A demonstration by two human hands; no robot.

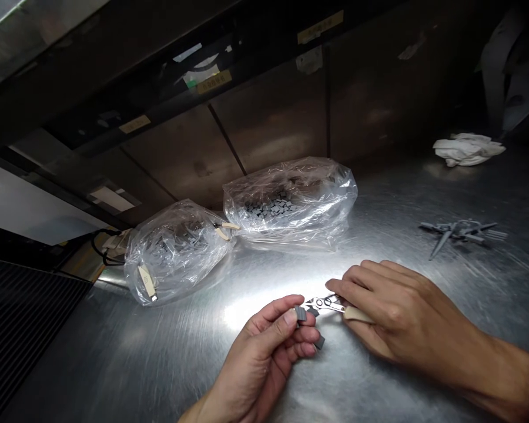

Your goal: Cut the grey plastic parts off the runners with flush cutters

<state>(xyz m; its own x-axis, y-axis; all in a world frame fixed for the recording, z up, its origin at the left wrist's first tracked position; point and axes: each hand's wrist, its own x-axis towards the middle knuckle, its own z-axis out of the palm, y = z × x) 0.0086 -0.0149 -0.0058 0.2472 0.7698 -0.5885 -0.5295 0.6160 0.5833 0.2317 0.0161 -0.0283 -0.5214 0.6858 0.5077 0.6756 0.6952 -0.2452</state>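
My left hand (264, 346) pinches a small grey plastic piece (300, 313) between thumb and forefinger. A second grey piece (320, 342) shows at the tips of its lower fingers. Wrapped around a pair of nippers (357, 315) with cream handles is my right hand (392, 305). The metal jaws of the nippers point left and come close to the grey piece at my left fingertips; whether they touch it I cannot tell. Both hands are held above a brushed metal table (158, 364).
Behind my hands stand two clear plastic bags, the right bag (335, 205) and the left bag (180, 258), with many small grey pieces inside. A cream-coloured tool (147, 282) rests against the left bag. Grey plastic sprues (462, 231) and a crumpled white cloth (467, 148) lie at right.
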